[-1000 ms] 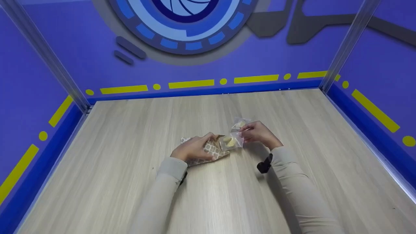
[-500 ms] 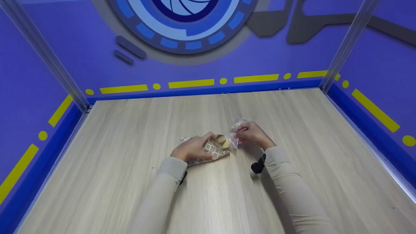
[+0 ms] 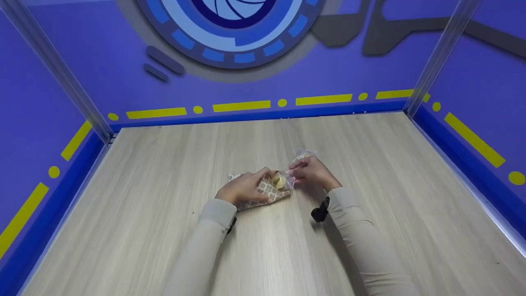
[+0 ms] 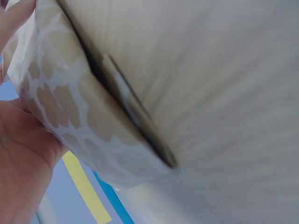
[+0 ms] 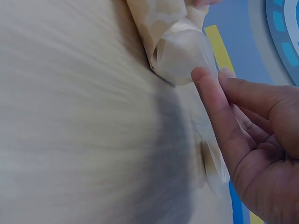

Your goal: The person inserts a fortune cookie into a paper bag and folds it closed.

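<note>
A tan paper bag with a white lattice pattern (image 3: 267,190) lies on its side mid-table, its mouth facing right. My left hand (image 3: 245,187) grips it from above, thumb on the near side; the left wrist view shows the bag (image 4: 112,121) beside the palm (image 4: 23,158). At the bag's mouth is a clear plastic packet (image 3: 281,181) holding a pale yellow curved piece, partly inside the bag. My right hand (image 3: 315,173) pinches the packet's outer end between thumb and fingers. A second clear packet (image 3: 303,153) lies just beyond the right hand, which partly hides it.
The wood-grain table (image 3: 164,172) stretches around both hands. Blue-purple walls (image 3: 246,92) with yellow markings stand along its back and sides, with metal posts (image 3: 435,57) in the corners. A black strap mount (image 3: 320,211) sits on the right wrist.
My right hand has moved left, pushing the packet from in front of the bag's mouth partly into it. The left hand and bag have stayed put, and so has the second packet.
</note>
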Tool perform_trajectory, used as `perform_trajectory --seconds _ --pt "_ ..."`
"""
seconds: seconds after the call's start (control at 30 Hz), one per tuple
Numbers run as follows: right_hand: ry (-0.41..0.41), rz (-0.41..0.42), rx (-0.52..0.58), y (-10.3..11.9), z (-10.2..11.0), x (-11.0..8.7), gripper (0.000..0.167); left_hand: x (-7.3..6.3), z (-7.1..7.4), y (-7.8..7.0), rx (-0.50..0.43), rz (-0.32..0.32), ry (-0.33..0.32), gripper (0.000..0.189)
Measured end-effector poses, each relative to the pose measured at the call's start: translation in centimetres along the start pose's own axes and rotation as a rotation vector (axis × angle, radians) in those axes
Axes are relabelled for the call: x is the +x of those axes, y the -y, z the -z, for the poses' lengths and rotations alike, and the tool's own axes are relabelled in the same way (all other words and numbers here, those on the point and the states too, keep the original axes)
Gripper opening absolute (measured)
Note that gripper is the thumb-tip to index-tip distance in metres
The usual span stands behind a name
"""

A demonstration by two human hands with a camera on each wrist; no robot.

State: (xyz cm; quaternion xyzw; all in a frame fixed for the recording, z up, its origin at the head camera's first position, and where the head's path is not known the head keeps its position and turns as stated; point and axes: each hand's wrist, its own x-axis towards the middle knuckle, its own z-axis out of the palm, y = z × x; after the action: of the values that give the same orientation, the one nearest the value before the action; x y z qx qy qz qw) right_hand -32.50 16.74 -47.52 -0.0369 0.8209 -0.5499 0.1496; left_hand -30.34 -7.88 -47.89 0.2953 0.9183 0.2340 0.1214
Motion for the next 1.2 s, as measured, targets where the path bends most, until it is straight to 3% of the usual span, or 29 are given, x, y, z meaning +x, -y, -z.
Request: perform_trajectory --seconds 0.6,1.2 --pt "0.038 -0.017 0.013 -0.1 -1.0 0.6 0.029 -0.1 0.0 0.0 0.005 0.019 -0.008 0.062" --pt "0.083 0.018 0.026 0.0 -2.5 0.6 0.026 -0.2 0.2 -0.2 0.003 0.032 0.004 0.063"
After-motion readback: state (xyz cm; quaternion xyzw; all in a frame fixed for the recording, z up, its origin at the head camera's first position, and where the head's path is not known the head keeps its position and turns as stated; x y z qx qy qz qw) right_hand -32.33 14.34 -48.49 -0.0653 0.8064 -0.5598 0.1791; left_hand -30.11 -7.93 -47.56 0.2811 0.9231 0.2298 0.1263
